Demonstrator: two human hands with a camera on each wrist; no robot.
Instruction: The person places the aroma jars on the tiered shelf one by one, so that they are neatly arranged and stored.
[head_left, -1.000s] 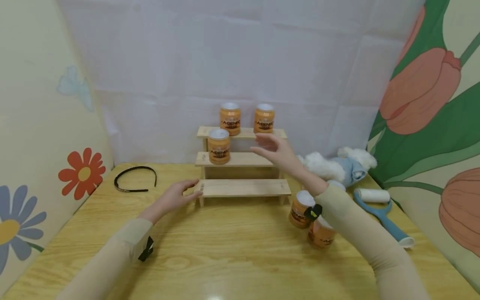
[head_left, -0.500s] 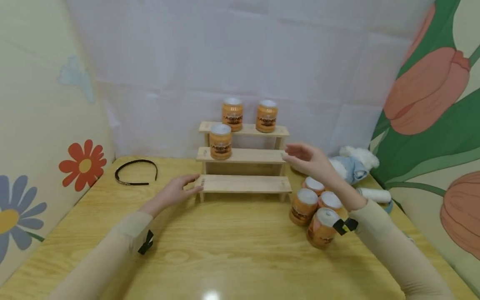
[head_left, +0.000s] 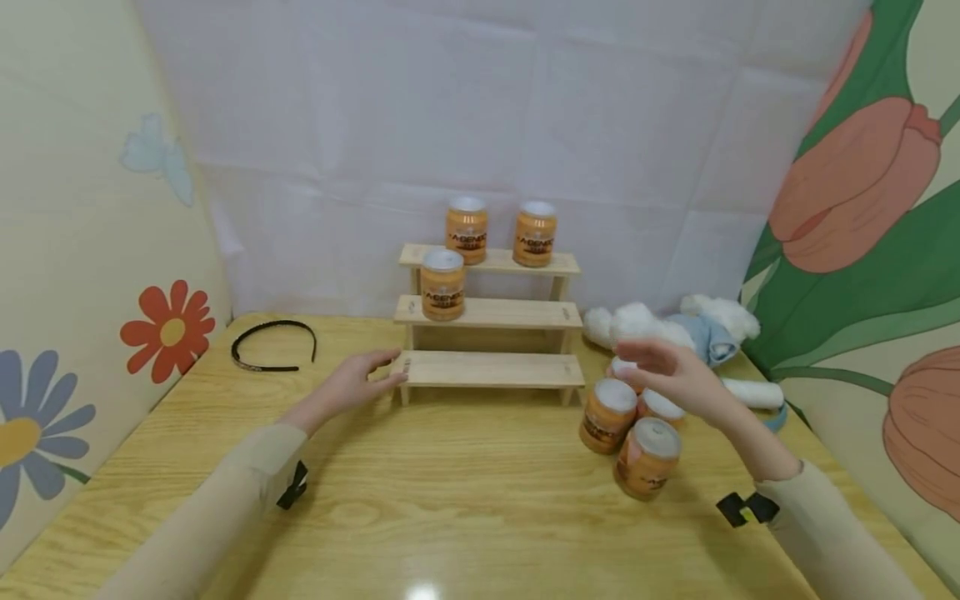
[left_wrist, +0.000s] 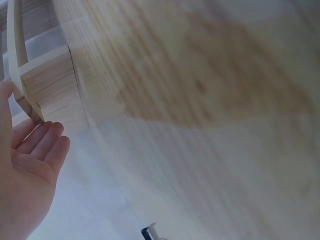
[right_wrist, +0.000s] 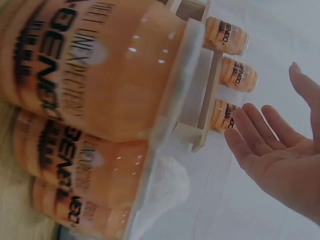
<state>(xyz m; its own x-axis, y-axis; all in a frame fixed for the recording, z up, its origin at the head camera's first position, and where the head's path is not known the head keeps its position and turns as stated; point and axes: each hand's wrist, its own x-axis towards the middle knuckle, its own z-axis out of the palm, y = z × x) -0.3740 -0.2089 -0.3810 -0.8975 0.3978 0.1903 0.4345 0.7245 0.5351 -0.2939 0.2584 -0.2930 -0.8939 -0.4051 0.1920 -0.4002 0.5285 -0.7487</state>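
Observation:
A three-step wooden display stand [head_left: 491, 367] stands at the back middle of the table. My left hand [head_left: 347, 387] pinches the left end of its lowest step; the left wrist view shows the plank's end [left_wrist: 31, 109] between thumb and fingers. Two orange cans stand on the top step, a left can [head_left: 467, 233] and a right can [head_left: 536, 235]. One more can [head_left: 443, 287] sits at the left of the middle step. My right hand [head_left: 678, 379], its fingers apart and holding nothing, hovers over several orange cans [head_left: 648, 462] grouped on the table; it partly hides the rear ones.
A black headband [head_left: 273, 346] lies at the table's left. Behind the grouped cans are a fluffy white plush toy [head_left: 637, 323] with blue cloth and a lint roller [head_left: 752, 392], partly hidden by my right arm. A white cloth [head_left: 480, 108] hangs behind the stand.
My right hand has moved from beside the middle step, right and down, to above the grouped cans. My left hand stays at the stand, and the cans on the steps stay put.

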